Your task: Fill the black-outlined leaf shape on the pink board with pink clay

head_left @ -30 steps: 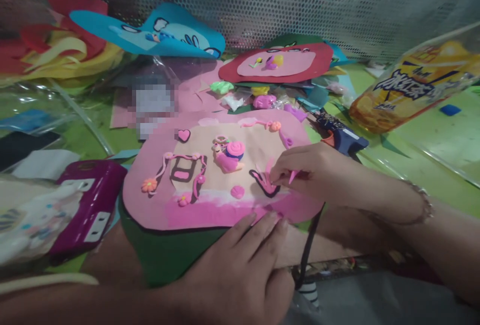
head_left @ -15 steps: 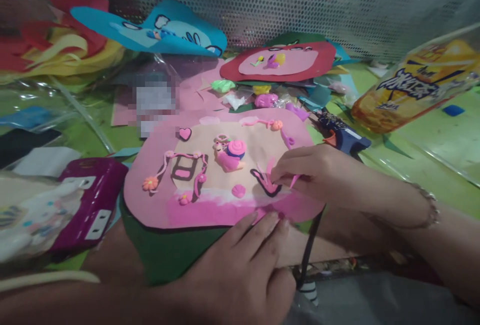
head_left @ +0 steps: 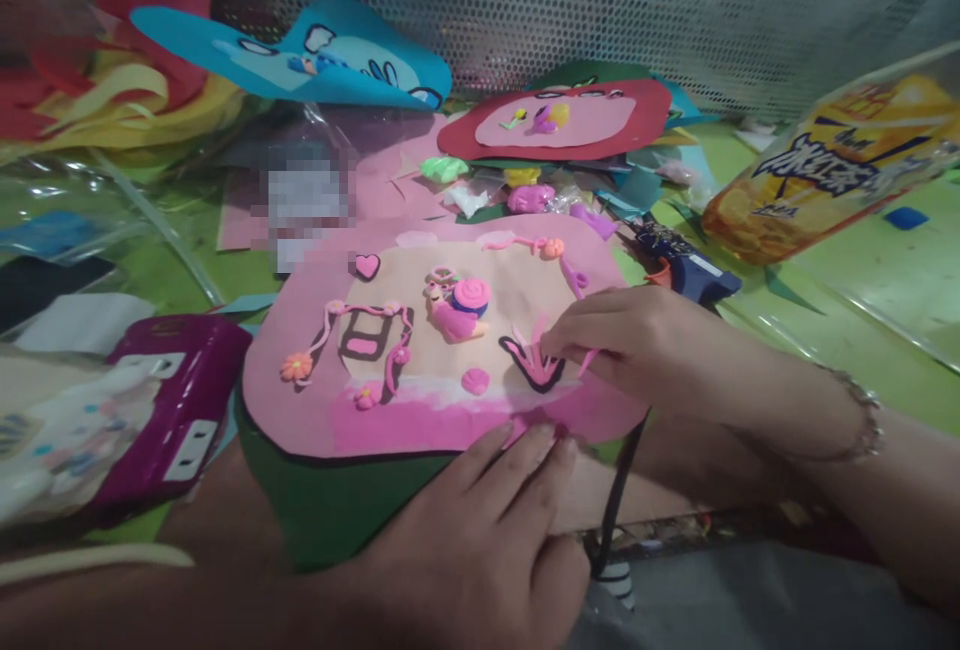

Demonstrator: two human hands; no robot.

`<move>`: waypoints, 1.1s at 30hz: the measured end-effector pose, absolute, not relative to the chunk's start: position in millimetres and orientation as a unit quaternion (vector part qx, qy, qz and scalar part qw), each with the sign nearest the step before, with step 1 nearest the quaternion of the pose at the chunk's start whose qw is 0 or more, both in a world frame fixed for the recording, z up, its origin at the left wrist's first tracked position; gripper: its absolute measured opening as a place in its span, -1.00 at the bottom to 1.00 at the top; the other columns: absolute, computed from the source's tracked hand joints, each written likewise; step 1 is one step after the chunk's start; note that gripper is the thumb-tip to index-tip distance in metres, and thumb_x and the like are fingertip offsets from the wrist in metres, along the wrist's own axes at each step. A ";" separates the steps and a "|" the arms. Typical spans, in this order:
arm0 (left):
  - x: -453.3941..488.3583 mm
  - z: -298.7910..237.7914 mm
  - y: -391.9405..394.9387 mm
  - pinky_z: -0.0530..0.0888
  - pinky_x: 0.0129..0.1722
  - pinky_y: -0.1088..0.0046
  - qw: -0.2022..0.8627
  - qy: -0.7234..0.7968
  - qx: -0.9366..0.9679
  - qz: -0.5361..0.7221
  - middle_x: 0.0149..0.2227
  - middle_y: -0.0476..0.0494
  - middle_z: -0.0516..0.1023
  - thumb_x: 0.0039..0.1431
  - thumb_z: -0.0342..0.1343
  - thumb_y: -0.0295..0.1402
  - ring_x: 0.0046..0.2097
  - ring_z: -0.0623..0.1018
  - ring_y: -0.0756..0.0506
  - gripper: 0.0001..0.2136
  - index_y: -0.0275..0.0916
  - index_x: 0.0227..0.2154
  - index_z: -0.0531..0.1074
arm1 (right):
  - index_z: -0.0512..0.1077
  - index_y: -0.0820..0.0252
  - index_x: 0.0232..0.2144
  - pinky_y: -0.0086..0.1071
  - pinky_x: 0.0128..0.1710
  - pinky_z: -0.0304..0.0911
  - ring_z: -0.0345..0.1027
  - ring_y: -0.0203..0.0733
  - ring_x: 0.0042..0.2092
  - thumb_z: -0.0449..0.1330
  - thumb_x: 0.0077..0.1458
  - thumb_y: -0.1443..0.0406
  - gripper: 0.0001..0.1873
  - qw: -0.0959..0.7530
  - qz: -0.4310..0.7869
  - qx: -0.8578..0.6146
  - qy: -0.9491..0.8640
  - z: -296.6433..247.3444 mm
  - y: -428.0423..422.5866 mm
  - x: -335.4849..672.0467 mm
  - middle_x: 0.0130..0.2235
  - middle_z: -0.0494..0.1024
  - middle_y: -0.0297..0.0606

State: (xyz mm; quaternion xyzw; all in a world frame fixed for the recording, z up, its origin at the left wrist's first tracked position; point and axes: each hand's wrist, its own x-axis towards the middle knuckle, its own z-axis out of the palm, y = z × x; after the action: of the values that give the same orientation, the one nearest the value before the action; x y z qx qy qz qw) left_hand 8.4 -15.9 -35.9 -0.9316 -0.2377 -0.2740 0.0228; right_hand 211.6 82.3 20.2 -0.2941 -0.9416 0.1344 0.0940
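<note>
A pink paper sheet (head_left: 289,410) with a cream middle lies before me, decorated with modelling clay. At its centre is a pink clay snail (head_left: 459,298) with a swirled shell. My left hand (head_left: 491,520) rests with outstretched fingers on the sheet's near edge. On the right side, my right hand (head_left: 622,340) is closed in a pinch at the upper end of a pink clay strip (head_left: 537,358), one of several fanning up from a black-outlined shape. The fingertips partly hide that end. Clay flowers (head_left: 296,366) and a pink heart (head_left: 367,266) decorate the left part.
Lumps of coloured clay (head_left: 531,198) lie behind the sheet, near a red paper cutout (head_left: 457,138) and a curled blue one (head_left: 202,50). A drink bottle (head_left: 817,180) leans at right. Left are a purple package (head_left: 161,410) and clear plastic; a perforated screen (head_left: 525,0) stands behind.
The view has shifted very slightly. Both hands keep almost the same place, the left on the sheet's edge and the right pinching at the clay strips.
</note>
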 end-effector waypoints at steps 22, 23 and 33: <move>7.9 -34.4 -16.2 0.43 0.04 0.12 0.005 -0.244 -0.932 -0.268 0.00 -0.40 0.49 0.14 -0.04 -0.59 0.07 0.46 -0.33 -0.84 -0.32 -0.51 0.34 | 0.49 0.26 -0.29 -0.37 -0.23 0.30 0.42 -0.21 -0.23 -0.05 -0.03 0.58 -0.61 0.091 0.107 -0.299 -0.944 16.6 85.2 210.3 -0.24 0.53 -0.15; 8.0 -33.8 -16.0 0.43 0.04 0.11 0.004 -0.244 -0.932 -0.267 -0.01 -0.41 0.49 0.14 -0.05 -0.59 0.07 0.46 -0.33 -0.83 -0.32 -0.51 0.34 | 0.50 0.26 -0.28 -0.37 -0.23 0.30 0.42 -0.21 -0.23 -0.06 -0.03 0.58 -0.60 0.091 0.109 -0.296 -0.945 17.1 85.3 210.7 -0.23 0.53 -0.15; 6.5 -32.8 -15.9 0.43 0.03 0.11 -0.006 -0.242 -0.934 -0.262 -0.02 -0.41 0.49 0.17 -0.05 -0.58 0.05 0.46 -0.35 -0.83 -0.33 -0.50 0.34 | 0.54 0.21 -0.23 -0.39 -0.24 0.31 0.43 -0.22 -0.22 -0.08 -0.03 0.59 -0.52 0.073 0.111 -0.316 -0.939 21.9 88.5 212.7 -0.17 0.52 -0.17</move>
State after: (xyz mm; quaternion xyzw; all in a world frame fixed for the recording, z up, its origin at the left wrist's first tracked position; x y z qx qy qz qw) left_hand 6.5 -15.9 -32.8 -0.9344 -0.2418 -0.2617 -0.0061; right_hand 212.7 88.5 21.9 -0.3157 -0.9395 0.1115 0.0728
